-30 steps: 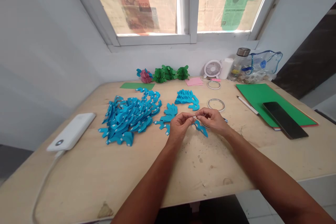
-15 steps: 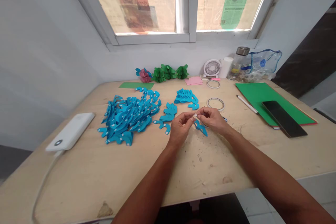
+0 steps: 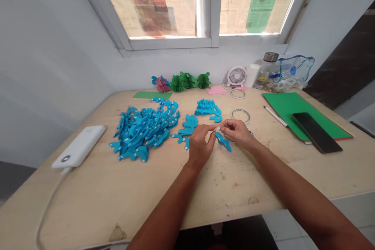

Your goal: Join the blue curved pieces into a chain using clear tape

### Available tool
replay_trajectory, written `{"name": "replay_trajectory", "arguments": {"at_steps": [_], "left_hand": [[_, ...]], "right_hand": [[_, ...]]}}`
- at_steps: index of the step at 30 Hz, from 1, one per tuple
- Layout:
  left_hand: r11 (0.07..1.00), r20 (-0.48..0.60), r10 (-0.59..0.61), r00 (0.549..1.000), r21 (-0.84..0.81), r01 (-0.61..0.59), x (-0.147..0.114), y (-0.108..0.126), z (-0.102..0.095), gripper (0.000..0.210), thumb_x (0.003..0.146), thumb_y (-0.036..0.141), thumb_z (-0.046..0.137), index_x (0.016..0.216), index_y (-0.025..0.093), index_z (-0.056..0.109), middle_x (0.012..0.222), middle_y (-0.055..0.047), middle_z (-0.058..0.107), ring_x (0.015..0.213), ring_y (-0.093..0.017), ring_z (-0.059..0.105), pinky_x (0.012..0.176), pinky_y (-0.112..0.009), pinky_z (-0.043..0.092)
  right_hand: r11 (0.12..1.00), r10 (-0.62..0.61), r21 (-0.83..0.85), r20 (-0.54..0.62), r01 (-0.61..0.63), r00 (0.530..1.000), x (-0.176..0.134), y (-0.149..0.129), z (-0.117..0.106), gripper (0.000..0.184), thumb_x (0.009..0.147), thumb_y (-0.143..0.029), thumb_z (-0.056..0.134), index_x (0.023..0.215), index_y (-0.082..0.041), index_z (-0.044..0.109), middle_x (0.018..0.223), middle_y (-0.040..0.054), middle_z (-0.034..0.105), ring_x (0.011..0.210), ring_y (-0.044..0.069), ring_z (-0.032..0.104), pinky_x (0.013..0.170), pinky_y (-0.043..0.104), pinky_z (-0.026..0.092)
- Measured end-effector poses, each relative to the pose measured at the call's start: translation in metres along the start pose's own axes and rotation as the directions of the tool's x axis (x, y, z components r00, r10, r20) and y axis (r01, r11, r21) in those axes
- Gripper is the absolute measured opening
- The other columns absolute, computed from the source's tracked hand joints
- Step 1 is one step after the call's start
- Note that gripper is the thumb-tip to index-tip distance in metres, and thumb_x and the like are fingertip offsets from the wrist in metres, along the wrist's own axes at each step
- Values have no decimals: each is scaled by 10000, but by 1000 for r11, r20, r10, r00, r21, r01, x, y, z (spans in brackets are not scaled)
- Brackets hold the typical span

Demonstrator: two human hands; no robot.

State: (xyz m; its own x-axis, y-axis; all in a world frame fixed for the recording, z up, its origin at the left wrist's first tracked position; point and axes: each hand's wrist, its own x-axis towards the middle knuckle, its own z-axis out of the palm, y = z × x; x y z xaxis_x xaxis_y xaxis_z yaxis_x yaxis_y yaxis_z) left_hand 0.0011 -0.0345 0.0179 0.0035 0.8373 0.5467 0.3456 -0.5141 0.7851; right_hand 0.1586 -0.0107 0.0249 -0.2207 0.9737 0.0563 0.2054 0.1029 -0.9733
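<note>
My right hand (image 3: 236,133) pinches a tiny white piece (image 3: 218,128), which looks like a bit of tape, between thumb and forefinger. Close by on its left, my left hand (image 3: 202,142) has thumb and forefinger apart, with the forefinger's tip near the white piece. Below the fingertips is a curved blue paper cutout (image 3: 224,143); whether the left thumb touches its upper end I cannot tell. Partly behind the right hand lies a ring of tape (image 3: 229,138). More blue cutouts (image 3: 187,125) lie just beyond my left hand.
A big heap of blue cutouts with white squares (image 3: 145,129) lies left, a smaller stack (image 3: 205,107) behind. Two tape rolls (image 3: 240,115), a pen (image 3: 275,116), green sheets (image 3: 281,105) and a phone (image 3: 316,132) are right. A corded white power bank (image 3: 79,146) sits far left.
My left thumb and forefinger have spread apart, and the left hand has shifted slightly. The right hand stays nearly in place, still pinching the white piece.
</note>
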Motion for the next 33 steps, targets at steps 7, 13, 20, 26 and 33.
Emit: {"name": "replay_trajectory", "arguments": {"at_steps": [7,13,20,26,33], "left_hand": [[994,76,69,995,85,-76,-2,-5,2,202,766,220,563,937,237,671,899,-70,676,895,-226,588,826,-363,427],[991,99,82,992,97,-91,-2,-7,4,197,770,219,562,928,243,677,885,-68,679,877,-223,591,811,-359,431],[999,39,33,999,26,-34,-1,-6,4,141,738,217,606,840,251,697,823,-55,691,830,-220,605,810,-366,431],[999,-2,-35,999,-12,35,-1,-6,4,119,725,193,597,768,237,699,788,-48,690,798,-206,604,793,-346,430],[945,39,-273,961,-177,275,2,-6,5,86,698,195,597,672,186,678,707,-24,676,703,-156,594,693,-265,435]], "right_hand": [[1000,-23,-13,-4,23,1000,-1,-1,2,207,698,-348,586,699,-142,566,544,-42,464,487,64,367,445,193,279],[998,-43,-34,-2,43,999,-1,-1,2,211,703,-356,584,684,-146,577,545,-39,467,487,70,373,453,201,281],[994,-87,-59,24,88,996,-1,1,2,187,718,-330,575,690,-148,606,584,-12,519,533,91,418,485,215,314],[991,-84,-102,35,87,996,-2,-2,3,158,712,-300,573,679,-149,604,590,-12,524,522,86,408,475,215,305],[999,-20,-46,27,21,999,-1,-1,2,154,704,-295,574,667,-145,577,487,-53,446,434,61,350,420,197,253]]}}
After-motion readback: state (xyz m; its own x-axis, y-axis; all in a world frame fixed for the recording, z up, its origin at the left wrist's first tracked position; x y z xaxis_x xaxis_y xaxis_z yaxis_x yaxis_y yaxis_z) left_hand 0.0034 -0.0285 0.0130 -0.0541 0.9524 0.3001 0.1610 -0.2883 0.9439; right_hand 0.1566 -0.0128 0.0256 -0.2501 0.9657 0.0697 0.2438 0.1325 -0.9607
